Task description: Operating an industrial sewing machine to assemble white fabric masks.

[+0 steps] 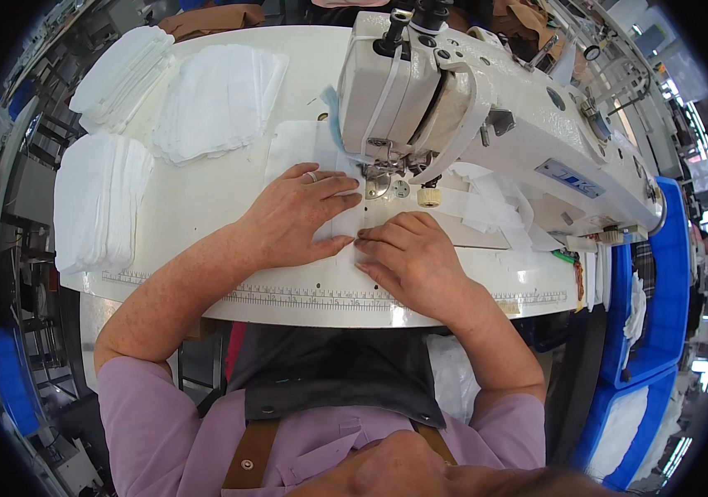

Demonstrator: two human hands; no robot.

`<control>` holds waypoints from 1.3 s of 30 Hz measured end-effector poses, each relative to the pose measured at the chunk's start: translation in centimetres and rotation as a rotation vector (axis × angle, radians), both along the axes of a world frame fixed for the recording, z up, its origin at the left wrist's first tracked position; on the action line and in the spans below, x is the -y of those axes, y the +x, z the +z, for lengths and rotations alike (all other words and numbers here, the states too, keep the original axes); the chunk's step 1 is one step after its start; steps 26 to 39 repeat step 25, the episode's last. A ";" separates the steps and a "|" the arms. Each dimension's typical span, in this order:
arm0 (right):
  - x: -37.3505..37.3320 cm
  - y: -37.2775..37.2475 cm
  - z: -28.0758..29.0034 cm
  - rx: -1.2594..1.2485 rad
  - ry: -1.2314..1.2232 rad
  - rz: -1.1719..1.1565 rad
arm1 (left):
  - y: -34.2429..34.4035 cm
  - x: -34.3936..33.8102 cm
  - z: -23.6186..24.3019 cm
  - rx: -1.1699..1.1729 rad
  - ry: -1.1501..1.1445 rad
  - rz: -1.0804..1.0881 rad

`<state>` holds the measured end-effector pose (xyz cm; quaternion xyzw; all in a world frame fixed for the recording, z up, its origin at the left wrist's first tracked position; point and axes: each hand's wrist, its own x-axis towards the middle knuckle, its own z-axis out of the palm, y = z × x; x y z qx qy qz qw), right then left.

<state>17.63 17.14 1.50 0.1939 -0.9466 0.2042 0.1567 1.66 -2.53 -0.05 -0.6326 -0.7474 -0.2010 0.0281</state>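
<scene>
A white fabric piece (296, 145) lies on the table, its right edge by the needle area of a white sewing machine (519, 124). My left hand (296, 217) rests flat on this fabric, fingers stretched toward the presser foot (377, 178) and thumb apart. Just right of it, my right hand (416, 255) has bent fingers and thumb drawn together at the near edge of the fabric. The exact grip of its fingertips is partly hidden. A strip of bluish thin material (333, 120) hangs at the left side of the machine head.
Stacks of white fabric pieces lie at the far left (122, 70), left (101, 203) and back middle (219, 99). Thin white scraps (490, 203) lie under the machine arm. A ruler strip (304, 298) runs along the front edge. Blue bins (660, 298) stand at right.
</scene>
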 end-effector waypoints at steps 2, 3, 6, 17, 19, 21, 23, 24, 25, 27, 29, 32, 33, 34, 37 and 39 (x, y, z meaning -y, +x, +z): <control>-0.4 -0.6 -0.1 0.005 0.009 -0.007 | -0.2 -0.2 -0.2 0.008 0.016 0.001; -0.6 -0.9 -0.3 0.025 0.002 -0.029 | -0.3 -0.3 -0.3 0.016 0.028 0.006; -1.1 -1.9 -0.3 0.065 0.002 -0.065 | -1.3 -0.6 -0.8 0.038 0.073 0.007; -1.1 -2.5 -1.0 -0.041 0.130 -0.191 | -7.5 -2.2 0.1 -0.098 0.010 0.396; -1.0 -2.6 -0.9 -0.032 0.142 -0.197 | -9.1 -2.5 0.4 -0.320 -0.015 0.737; -1.1 -2.8 -1.2 -0.057 0.126 -0.182 | -9.6 -2.9 0.4 -0.375 -0.066 0.804; -1.3 -2.9 -1.5 -0.085 0.109 -0.154 | -9.5 -3.5 0.4 -0.345 -0.135 0.762; -1.4 -2.8 -1.7 -0.050 0.108 -0.174 | -9.7 -4.0 0.2 -0.229 -0.099 0.720; -1.3 -2.8 -1.7 -0.016 0.105 -0.187 | -10.0 -2.8 0.5 -0.240 -0.103 0.748; -1.3 -2.8 -1.7 -0.016 0.105 -0.187 | -10.0 -2.8 0.5 -0.240 -0.103 0.748; -1.3 -2.8 -1.7 -0.016 0.105 -0.187 | -10.0 -2.8 0.5 -0.240 -0.103 0.748; -1.3 -2.8 -1.7 -0.016 0.105 -0.187 | -10.0 -2.8 0.5 -0.240 -0.103 0.748; -1.3 -2.8 -1.7 -0.016 0.105 -0.187 | -10.0 -2.8 0.5 -0.240 -0.103 0.748; -1.3 -2.8 -1.7 -0.016 0.105 -0.187 | -10.0 -2.8 0.5 -0.240 -0.103 0.748; -1.3 -2.8 -1.7 -0.016 0.105 -0.187 | -10.0 -2.8 0.5 -0.240 -0.103 0.748; -1.3 -2.8 -1.7 -0.016 0.105 -0.187 | -10.0 -2.8 0.5 -0.240 -0.103 0.748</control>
